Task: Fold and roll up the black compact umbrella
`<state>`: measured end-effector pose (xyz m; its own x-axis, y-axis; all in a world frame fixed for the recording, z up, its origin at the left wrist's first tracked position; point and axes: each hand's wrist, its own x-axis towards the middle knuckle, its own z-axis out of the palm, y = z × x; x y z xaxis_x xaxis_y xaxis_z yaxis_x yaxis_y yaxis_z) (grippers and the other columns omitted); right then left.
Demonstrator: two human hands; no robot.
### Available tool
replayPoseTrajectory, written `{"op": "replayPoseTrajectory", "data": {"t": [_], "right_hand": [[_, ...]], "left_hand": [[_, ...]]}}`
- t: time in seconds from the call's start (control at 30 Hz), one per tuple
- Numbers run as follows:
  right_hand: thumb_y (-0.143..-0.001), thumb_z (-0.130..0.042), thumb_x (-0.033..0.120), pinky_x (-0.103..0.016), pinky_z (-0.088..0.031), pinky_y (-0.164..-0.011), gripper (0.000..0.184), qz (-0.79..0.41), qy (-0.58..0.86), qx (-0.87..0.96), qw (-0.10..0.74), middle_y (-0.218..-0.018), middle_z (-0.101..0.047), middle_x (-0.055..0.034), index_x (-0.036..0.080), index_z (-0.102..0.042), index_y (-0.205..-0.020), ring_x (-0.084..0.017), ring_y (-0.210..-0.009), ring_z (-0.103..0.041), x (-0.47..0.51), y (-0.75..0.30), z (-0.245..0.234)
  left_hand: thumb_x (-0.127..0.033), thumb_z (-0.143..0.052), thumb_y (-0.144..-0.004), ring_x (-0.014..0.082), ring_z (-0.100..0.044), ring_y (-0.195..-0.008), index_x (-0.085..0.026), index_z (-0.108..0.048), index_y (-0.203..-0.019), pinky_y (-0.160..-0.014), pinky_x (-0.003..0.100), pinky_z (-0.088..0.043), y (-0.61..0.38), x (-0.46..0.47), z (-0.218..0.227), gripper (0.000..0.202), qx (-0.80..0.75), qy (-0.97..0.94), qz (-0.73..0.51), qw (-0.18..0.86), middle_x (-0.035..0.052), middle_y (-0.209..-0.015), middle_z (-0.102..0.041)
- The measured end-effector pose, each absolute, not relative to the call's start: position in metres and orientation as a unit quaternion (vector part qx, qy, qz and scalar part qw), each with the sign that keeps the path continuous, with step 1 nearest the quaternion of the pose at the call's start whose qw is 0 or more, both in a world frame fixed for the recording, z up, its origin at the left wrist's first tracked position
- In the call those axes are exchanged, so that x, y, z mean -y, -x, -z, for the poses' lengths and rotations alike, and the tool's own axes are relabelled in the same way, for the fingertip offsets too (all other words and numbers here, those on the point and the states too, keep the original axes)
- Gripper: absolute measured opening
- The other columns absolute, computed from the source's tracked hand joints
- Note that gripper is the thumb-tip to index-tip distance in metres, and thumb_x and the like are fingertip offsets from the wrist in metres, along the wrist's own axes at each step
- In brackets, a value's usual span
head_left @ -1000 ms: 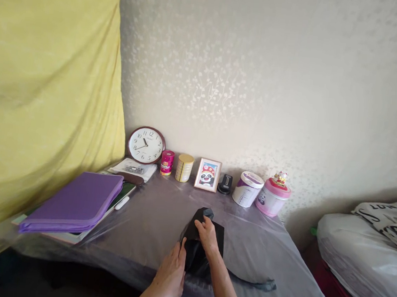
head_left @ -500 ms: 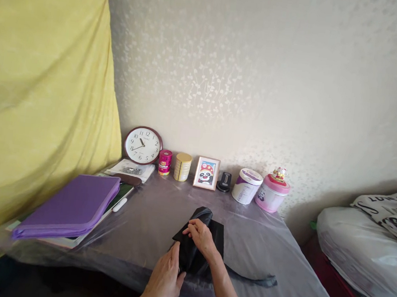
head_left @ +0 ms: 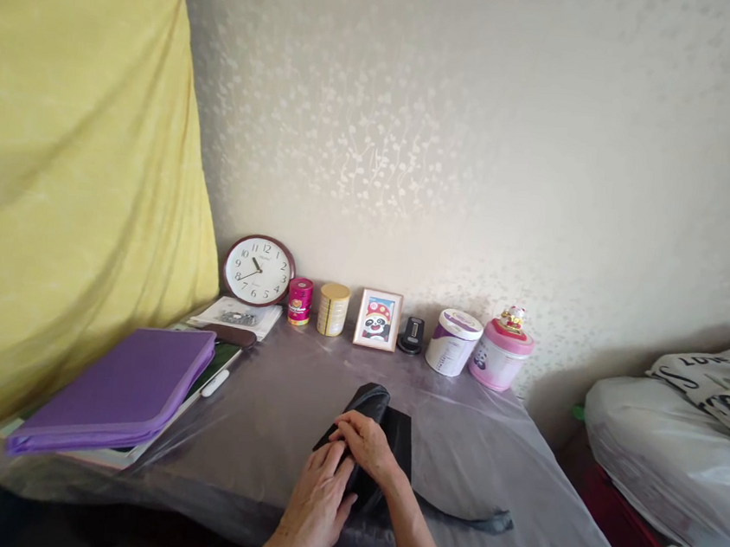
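A piece of thin black fabric point(head_left: 376, 394), partly rolled into a bundle, lies near the front edge of the table. Beside the roll, a flat black part point(head_left: 401, 438) of it is spread out, and a dark strap point(head_left: 476, 518) trails to the right. My left hand point(head_left: 318, 486) wraps over the near left side of the roll, fingers bent onto it and thumb to the right. Just beyond, my right hand point(head_left: 365, 444) curls over the top of the roll. The fingers of both hands nearly meet, covering the middle of the bundle.
A purple folder point(head_left: 119, 382) rests on papers at the left, with a white pen-like object point(head_left: 215, 383) beside it. Along the wall stand a clock point(head_left: 259, 270), two cans, a picture frame point(head_left: 377, 319) and two tubs. Plastic sheeting covers the table point(head_left: 256, 436).
My left hand has moved up and over the roll, its fingers now close to my right hand's. My right hand has shifted slightly toward me on the fabric.
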<state>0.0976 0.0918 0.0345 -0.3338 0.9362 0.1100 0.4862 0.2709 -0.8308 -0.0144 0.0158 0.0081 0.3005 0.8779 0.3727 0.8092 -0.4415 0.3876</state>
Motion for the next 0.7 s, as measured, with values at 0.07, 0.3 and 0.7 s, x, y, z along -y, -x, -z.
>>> {"op": "replayPoseTrajectory", "data": {"t": [0.07,0.3,0.7], "right_hand": [[-0.086,-0.043,0.030,-0.025,-0.046,-0.073,0.025,-0.327,0.475,0.743,0.339,-0.081,-0.071,-0.0013,0.022,-0.065,-0.092,-0.015,-0.076,-0.064,-0.087,-0.100,-0.031],[-0.088,-0.044,0.026,-0.039,-0.039,-0.095,0.026,-0.133,0.436,0.803,0.383,-0.106,-0.067,-0.0045,0.025,-0.068,-0.097,-0.021,-0.108,-0.053,-0.092,-0.120,-0.014],[-0.090,-0.037,0.026,-0.040,-0.027,-0.104,0.031,-0.102,0.516,0.786,0.326,-0.117,-0.062,-0.0034,0.024,-0.064,-0.105,-0.019,-0.121,-0.045,-0.164,-0.133,0.000]], "left_hand": [[-0.015,-0.044,-0.077,0.0231,-0.044,-0.116,-0.021,-0.042,-0.126,-0.099,0.042,-0.039,0.015,-0.017,-0.003,0.050,-0.531,-0.799,-0.272,0.076,0.0072,-0.123,-0.045],[-0.016,-0.040,-0.080,0.0234,-0.032,-0.129,-0.026,-0.033,-0.136,-0.106,0.042,-0.030,0.016,-0.017,-0.002,0.057,-0.558,-0.795,-0.204,0.123,0.0041,-0.145,-0.028],[-0.016,-0.038,-0.081,0.0225,-0.020,-0.136,-0.024,-0.019,-0.141,-0.109,0.039,-0.024,0.013,-0.023,-0.001,0.063,-0.584,-0.777,-0.136,0.192,0.0059,-0.151,-0.008]]}}
